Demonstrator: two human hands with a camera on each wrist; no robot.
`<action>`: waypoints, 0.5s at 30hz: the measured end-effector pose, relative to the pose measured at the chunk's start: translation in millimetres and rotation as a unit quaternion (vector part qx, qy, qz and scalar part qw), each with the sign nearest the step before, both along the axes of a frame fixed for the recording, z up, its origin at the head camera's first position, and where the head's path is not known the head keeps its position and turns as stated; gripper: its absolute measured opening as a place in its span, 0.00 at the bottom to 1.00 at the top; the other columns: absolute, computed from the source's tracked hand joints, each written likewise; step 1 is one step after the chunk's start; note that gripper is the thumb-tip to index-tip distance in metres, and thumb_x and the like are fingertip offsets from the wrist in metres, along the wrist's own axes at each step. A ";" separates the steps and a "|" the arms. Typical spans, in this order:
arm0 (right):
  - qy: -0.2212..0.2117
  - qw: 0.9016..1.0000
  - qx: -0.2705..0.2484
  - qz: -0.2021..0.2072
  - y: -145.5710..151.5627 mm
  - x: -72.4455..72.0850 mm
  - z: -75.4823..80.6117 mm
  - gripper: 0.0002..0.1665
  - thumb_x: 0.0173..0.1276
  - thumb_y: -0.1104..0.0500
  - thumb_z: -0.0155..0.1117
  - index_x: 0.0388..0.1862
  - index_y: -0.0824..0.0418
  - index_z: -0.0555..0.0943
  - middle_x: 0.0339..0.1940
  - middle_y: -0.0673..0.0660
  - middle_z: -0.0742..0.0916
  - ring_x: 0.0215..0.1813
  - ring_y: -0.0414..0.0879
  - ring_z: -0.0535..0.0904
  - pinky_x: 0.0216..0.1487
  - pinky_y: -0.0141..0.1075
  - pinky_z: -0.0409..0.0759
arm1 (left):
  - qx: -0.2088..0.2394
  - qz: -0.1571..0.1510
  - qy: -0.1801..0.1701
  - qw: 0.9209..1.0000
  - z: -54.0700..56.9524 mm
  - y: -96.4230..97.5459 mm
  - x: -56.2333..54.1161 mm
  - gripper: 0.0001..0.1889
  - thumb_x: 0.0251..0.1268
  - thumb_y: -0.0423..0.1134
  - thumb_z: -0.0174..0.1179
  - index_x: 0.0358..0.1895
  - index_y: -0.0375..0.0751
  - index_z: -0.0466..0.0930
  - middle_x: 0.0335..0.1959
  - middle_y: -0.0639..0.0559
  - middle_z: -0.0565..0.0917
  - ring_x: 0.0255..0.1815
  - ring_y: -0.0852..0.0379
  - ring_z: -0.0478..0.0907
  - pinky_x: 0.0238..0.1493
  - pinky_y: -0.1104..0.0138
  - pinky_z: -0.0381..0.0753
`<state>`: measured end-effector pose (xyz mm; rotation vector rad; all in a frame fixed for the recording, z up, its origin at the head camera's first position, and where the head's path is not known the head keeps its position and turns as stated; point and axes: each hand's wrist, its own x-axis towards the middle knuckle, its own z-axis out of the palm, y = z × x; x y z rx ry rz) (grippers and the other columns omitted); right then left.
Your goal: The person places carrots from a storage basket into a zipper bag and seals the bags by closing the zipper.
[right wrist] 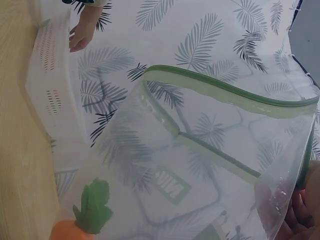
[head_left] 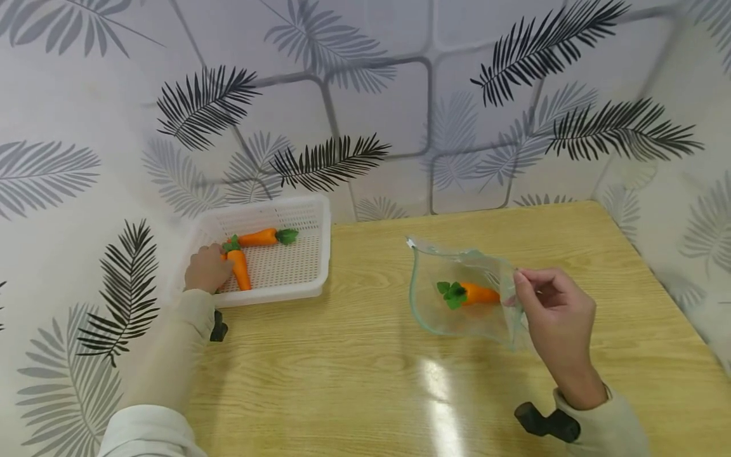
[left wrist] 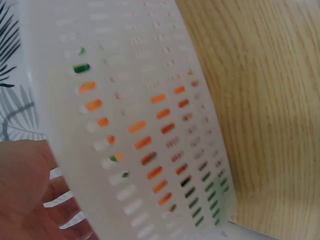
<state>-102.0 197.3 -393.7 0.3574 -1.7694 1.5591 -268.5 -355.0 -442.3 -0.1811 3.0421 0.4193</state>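
Over the left end of a white plastic basket (head_left: 285,293), my left hand (head_left: 208,270) reaches in among toy carrots. Its fingers (left wrist: 59,192) go in behind the basket wall in the left wrist view, so their tips are hidden; I cannot tell whether they grip a carrot. One orange carrot (head_left: 240,270) with a green top lies right beside the thumb, and another carrot (head_left: 259,238) lies behind it. My right hand (head_left: 562,314) pinches the edge of a clear zip bag (head_left: 440,317) with a green-edged, gaping mouth (right wrist: 225,87). Inside the bag is one carrot (head_left: 480,294).
The basket and bag are on and over a wood-grain table (head_left: 342,368), the basket at the back left. A leaf-patterned sheet (head_left: 377,114) rises behind the table and along its sides. A black wrist mount (head_left: 548,422) sits on the right sleeve.
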 end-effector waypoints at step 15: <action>-0.002 1.000 0.013 0.001 -4.8 7.3 13.1 0.05 0.54 0.82 0.58 0.31 0.80 0.78 0.26 0.64 0.84 0.20 0.40 0.78 0.21 0.25 0.75 | -0.024 0.045 -0.112 0.992 -21.8 -23.9 -2.0 0.16 0.63 0.41 0.46 0.39 0.28 0.73 0.30 0.38 0.74 0.27 0.46 0.71 0.23 0.59 0.73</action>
